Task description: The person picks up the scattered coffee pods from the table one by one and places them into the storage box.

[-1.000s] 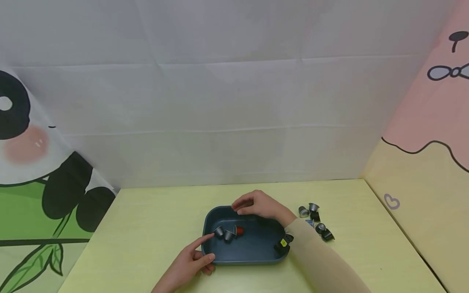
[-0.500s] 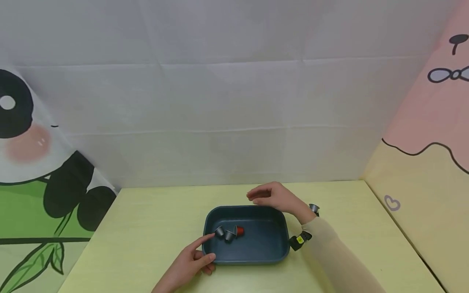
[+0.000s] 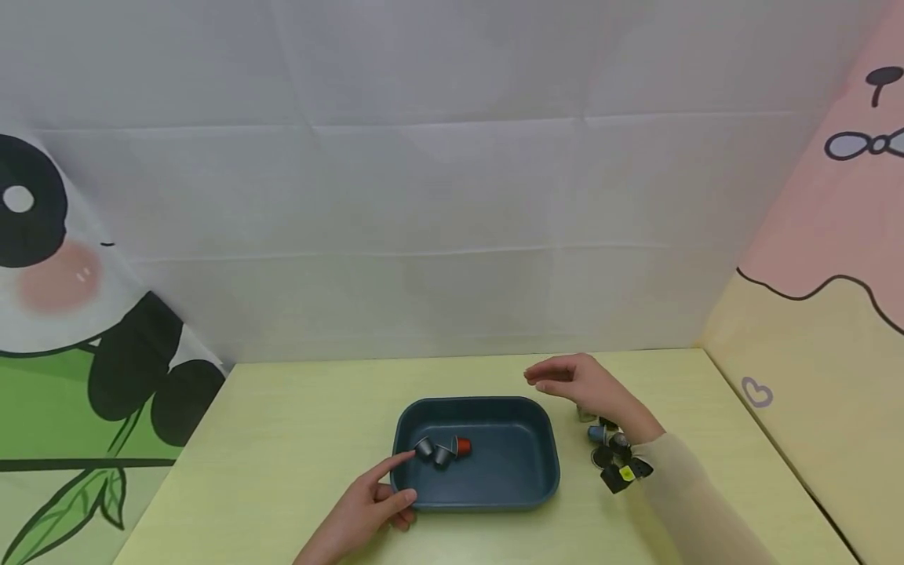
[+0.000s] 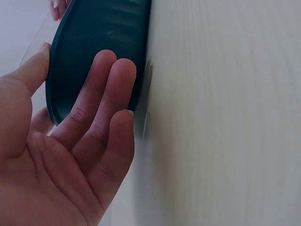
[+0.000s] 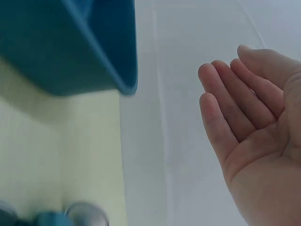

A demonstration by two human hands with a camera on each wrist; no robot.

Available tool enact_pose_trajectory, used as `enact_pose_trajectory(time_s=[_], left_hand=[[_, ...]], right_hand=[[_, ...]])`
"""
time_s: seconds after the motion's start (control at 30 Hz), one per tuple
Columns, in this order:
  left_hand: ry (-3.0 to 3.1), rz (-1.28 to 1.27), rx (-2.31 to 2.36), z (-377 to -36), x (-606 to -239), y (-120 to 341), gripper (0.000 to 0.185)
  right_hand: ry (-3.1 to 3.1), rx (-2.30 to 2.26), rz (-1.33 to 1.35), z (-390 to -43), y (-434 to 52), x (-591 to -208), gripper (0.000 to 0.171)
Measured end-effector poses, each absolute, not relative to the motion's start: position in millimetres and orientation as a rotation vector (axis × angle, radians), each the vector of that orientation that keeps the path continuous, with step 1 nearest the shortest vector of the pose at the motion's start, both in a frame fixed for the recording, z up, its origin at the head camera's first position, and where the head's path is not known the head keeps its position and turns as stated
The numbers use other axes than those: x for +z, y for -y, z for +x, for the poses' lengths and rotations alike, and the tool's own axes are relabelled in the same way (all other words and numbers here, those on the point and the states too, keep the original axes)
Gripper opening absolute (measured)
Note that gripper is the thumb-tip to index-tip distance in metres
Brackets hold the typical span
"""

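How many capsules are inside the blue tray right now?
3, clustered at the blue tray's left side: grey capsule, second grey capsule, red capsule. More lie outside, partly hidden by the right hand.

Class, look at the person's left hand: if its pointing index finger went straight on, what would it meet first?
Probably the nearest grey capsule in the blue tray; the left hand points at it, its finger crossing the tray's rim.

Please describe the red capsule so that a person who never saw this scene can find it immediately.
Look at the dark blue tray in the middle of the yellow-green table. Three small capsules lie in a row in its left part. The red capsule is the rightmost one; the other two capsules are grey.
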State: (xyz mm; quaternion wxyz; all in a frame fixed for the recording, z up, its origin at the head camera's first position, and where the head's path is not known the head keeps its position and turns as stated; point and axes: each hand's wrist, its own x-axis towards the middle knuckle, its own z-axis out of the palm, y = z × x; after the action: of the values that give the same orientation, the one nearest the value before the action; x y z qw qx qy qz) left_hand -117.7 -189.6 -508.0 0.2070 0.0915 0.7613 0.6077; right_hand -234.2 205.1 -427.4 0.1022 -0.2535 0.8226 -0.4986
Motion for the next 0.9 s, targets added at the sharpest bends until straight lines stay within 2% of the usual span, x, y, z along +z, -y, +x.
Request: enact_pose_trajectory(time_s=[0.9], left_hand=[[-2.083, 0.263, 1.726, -117, -506, 188, 0.065]], right_hand=[[-2.478, -1.549, -0.546, -191, -290, -461, 0.036]])
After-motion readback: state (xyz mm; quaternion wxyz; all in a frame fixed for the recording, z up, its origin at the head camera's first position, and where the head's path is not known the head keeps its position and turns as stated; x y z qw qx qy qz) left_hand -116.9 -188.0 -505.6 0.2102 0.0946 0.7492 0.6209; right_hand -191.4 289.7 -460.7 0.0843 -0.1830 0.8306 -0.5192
